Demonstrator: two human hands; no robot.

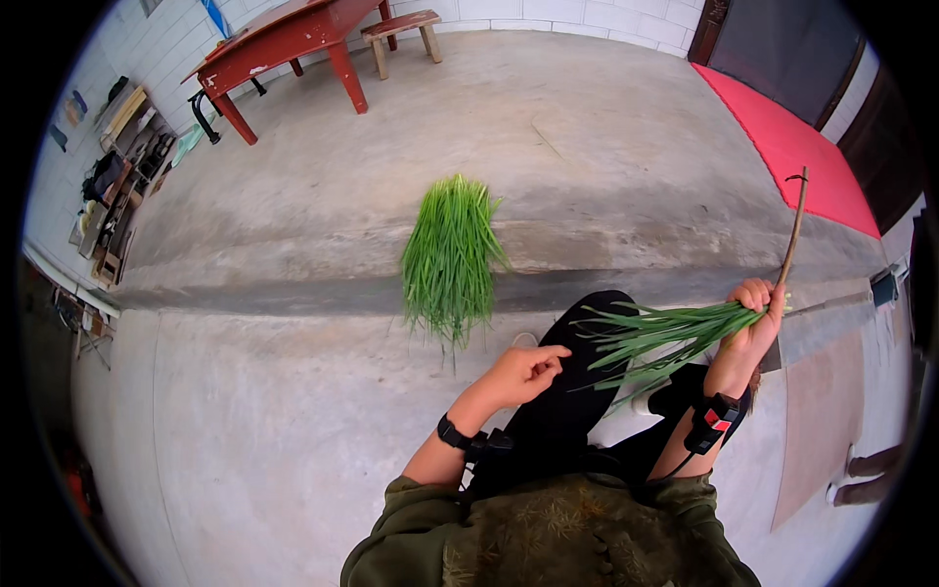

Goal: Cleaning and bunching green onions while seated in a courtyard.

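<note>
Green leaves [675,331] partly behind fingers [751,293]

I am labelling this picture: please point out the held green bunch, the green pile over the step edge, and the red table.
Held green bunch [688,330], head view: middle of its leaves.
Green pile [450,256], head view: middle of its leaves.
Red table [279,48], head view: side panel.
</note>
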